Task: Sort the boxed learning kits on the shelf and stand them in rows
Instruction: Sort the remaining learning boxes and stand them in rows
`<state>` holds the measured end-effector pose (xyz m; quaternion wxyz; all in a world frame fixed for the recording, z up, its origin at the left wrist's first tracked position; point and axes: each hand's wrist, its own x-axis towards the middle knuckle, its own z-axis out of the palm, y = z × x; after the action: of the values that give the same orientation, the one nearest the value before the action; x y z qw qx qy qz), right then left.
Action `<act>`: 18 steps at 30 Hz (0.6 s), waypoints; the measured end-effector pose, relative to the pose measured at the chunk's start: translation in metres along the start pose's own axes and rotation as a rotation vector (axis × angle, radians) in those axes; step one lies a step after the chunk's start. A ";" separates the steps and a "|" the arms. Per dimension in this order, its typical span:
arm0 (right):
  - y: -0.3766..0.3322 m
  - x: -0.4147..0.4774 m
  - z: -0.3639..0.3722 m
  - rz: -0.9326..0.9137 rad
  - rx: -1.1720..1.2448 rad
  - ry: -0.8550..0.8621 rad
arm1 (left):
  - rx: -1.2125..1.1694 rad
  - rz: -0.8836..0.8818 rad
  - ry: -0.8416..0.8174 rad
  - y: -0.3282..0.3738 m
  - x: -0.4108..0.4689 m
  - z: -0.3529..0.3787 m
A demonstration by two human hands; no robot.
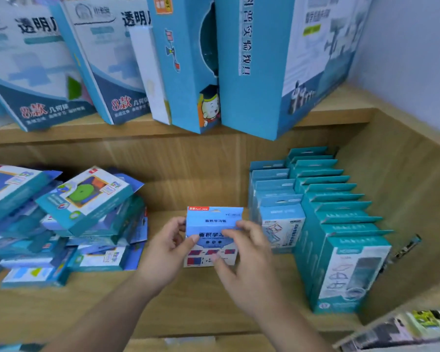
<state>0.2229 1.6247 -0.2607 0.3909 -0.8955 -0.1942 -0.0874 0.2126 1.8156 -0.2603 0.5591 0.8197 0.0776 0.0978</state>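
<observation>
Our fingers (pixel 229 234) curl round a small blue box (pixel 214 221): the left hand (pixel 167 252) pinches its left edge and the right hand (pixel 250 265) grips its front. We hold it upright over the middle of the shelf (pixel 188 308). At nine o'clock lies a loose pile of boxes (pixel 87 207); at three o'clock stand two upright rows (pixel 341 224).

My left hand (pixel 163 252) and right hand (pixel 247 262) grip a small blue kit box (pixel 214 224) upright at the wooden shelf (pixel 188 301), between a loose pile of boxes (pixel 87 207) and two standing rows (pixel 341 237).
</observation>
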 end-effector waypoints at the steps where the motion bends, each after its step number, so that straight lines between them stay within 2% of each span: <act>1: 0.003 0.001 0.004 0.002 0.021 -0.018 | -0.033 -0.019 0.008 -0.001 0.004 0.004; 9: 0.011 0.022 0.027 0.068 0.052 -0.056 | -0.044 -0.039 0.031 -0.007 0.042 0.020; 16: 0.015 0.052 0.042 0.252 0.114 -0.100 | -0.073 -0.008 0.047 -0.009 0.087 0.031; 18: 0.015 0.059 0.042 0.302 0.116 -0.107 | -0.048 -0.014 0.096 -0.011 0.097 0.035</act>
<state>0.2829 1.6628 -0.2808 0.4395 -0.8939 -0.0827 0.0313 0.3146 1.8108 -0.2764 0.5748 0.7999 0.1080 0.1350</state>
